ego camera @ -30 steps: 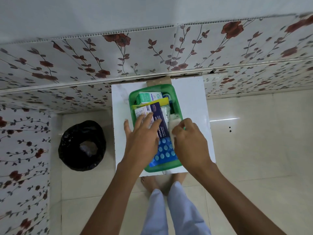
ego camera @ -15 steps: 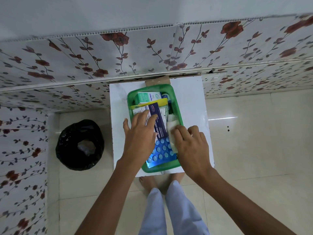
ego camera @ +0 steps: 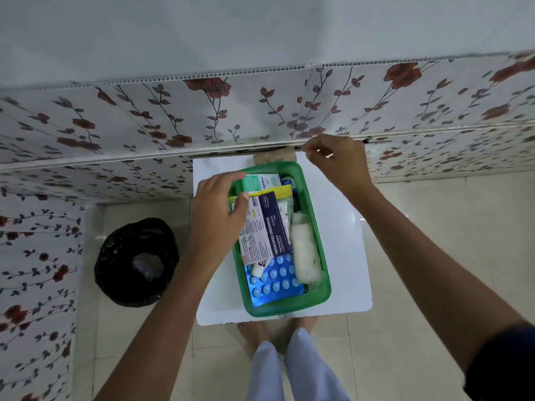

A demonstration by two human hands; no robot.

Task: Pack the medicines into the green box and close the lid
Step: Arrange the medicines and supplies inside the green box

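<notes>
The green box (ego camera: pixel 289 309) stands open on a small white table (ego camera: pixel 344 256). It holds a dark blue medicated dressings carton (ego camera: pixel 269 230), a blue blister pack (ego camera: pixel 275 282), a white gauze roll (ego camera: pixel 305 253), a green-white carton (ego camera: pixel 260 182) and a yellow pack (ego camera: pixel 278 191). My left hand (ego camera: pixel 217 218) grips the box's far left rim, thumb inside. My right hand (ego camera: pixel 338 163) is at the table's back right, fingers pinched on a thin pale edge (ego camera: pixel 303 150) that I cannot identify. No lid is clearly visible.
A brown cardboard piece (ego camera: pixel 275 156) sits behind the box against the flowered wall. A bin lined with a black bag (ego camera: pixel 136 261) stands on the floor left of the table. My bare feet (ego camera: pixel 254 331) are under its near edge.
Both hands left the medicines. The left went to the box's far left rim. The right rose out of the box to the table's back edge and pinched shut.
</notes>
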